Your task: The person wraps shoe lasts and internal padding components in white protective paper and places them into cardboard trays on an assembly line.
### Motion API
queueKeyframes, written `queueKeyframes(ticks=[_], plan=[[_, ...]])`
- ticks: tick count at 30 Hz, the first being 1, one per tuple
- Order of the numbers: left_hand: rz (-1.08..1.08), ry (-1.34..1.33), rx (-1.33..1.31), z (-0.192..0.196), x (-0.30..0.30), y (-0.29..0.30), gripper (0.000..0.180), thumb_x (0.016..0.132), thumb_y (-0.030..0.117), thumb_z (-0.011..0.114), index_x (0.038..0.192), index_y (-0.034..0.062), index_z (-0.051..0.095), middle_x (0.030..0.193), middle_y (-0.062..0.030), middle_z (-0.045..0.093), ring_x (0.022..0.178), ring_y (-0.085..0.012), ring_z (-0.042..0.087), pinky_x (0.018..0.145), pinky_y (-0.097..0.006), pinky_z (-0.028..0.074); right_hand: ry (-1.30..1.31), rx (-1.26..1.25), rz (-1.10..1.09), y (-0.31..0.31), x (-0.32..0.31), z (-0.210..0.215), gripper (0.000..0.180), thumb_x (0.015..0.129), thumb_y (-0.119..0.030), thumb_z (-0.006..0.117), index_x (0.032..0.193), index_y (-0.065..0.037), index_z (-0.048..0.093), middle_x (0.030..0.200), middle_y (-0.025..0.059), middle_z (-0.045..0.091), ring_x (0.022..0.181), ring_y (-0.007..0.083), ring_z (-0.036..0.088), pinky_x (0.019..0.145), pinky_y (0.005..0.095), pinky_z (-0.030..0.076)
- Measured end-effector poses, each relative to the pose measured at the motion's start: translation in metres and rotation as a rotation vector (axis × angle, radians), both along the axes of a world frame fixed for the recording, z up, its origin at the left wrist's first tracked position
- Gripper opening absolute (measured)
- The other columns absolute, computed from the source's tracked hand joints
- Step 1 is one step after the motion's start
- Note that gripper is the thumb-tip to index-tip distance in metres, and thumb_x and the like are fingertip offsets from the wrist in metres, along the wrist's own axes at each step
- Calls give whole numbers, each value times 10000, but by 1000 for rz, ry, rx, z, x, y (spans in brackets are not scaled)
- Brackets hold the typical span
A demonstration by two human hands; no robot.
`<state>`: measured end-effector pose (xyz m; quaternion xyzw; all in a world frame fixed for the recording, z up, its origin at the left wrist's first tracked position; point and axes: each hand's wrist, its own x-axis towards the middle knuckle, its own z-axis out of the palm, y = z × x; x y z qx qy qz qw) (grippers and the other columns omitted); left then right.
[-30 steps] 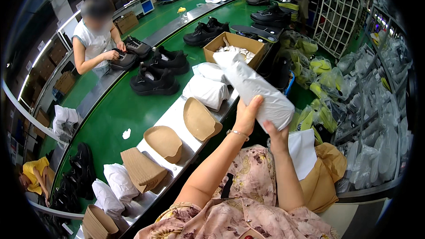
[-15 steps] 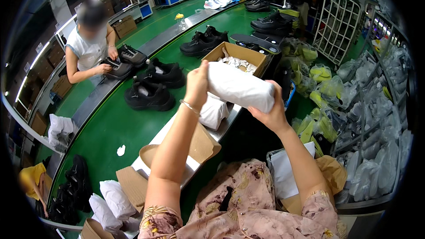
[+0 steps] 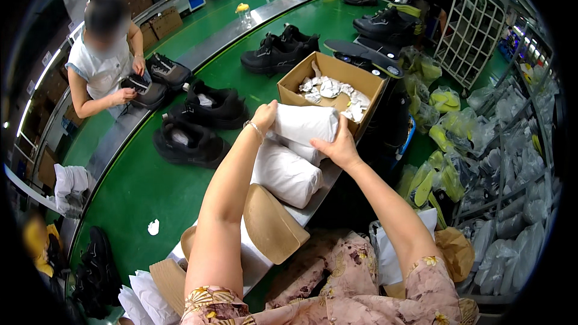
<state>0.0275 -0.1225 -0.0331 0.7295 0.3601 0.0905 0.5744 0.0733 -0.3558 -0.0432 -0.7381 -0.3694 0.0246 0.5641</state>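
Note:
Between my two hands is a white paper-wrapped bundle (image 3: 306,122), held level just in front of an open cardboard box. My left hand (image 3: 265,116) grips its left end and my right hand (image 3: 341,144) its right end, thumb on the near side. What the paper covers is hidden. Close below and partly under it lies another white wrapped bundle (image 3: 288,173) at the bench edge. Nearer to me a brown cardboard piece (image 3: 274,225) stands curved over a white surface. Crumpled white paper (image 3: 329,88) fills part of the cardboard box (image 3: 295,79).
Black shoes (image 3: 191,141) stand on the green bench (image 3: 129,189), with more black shoes (image 3: 280,51) farther back. Across it a person (image 3: 105,63) handles a dark shoe. Right are bagged yellow-green items (image 3: 445,99) and a rack (image 3: 503,168) of bagged grey pieces. Wrapped bundles (image 3: 150,301) lie lower left.
Both my hands have lowered the wrapped bundle toward the bench, down beside the other bundle. The view has shifted slightly.

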Motion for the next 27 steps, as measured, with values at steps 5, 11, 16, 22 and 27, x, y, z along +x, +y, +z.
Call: queueKeyframes(ticks=[5, 11, 16, 22, 27], plan=[[-15, 173, 106, -16, 3, -8, 591, 883, 507, 441, 1074, -37, 574, 882, -134, 596, 679, -166, 533, 591, -320, 434, -138, -109, -85, -7, -18, 14, 853, 630, -272, 766, 1255, 40, 275, 1172, 258, 432, 1110, 392, 436, 945, 419, 369], [-341, 100, 354, -43, 19, 0, 628, 882, 499, 449, 902, -111, 593, 735, -131, 596, 668, -207, 554, 637, -346, 450, -332, -159, -94, -19, -33, -26, 793, 639, -202, 751, 1241, 19, 285, 1197, 233, 379, 1121, 384, 401, 961, 414, 346], [-273, 146, 559, -41, 10, -7, 687, 863, 533, 432, 950, -128, 600, 958, -293, 617, 936, -413, 592, 825, -392, 452, -262, -220, -112, -20, -24, -47, 825, 629, -261, 758, 1243, 3, 273, 1194, 235, 401, 1113, 394, 415, 953, 433, 346], [-55, 124, 783, 85, -35, -26, 631, 846, 555, 456, 1058, -33, 544, 1102, -256, 550, 1021, -413, 534, 862, -478, 431, -224, -205, -153, -45, -28, -27, 742, 647, -224, 751, 1233, 2, 358, 1170, 233, 443, 1075, 375, 468, 918, 406, 390], [68, -296, 873, 147, -131, -44, 434, 816, 317, 589, 925, -102, 552, 907, -277, 599, 897, -396, 579, 792, -430, 467, -143, -24, -83, -90, -110, 45, 312, 789, -55, 599, 1079, 20, 513, 1014, 167, 557, 974, 308, 542, 839, 349, 440]])
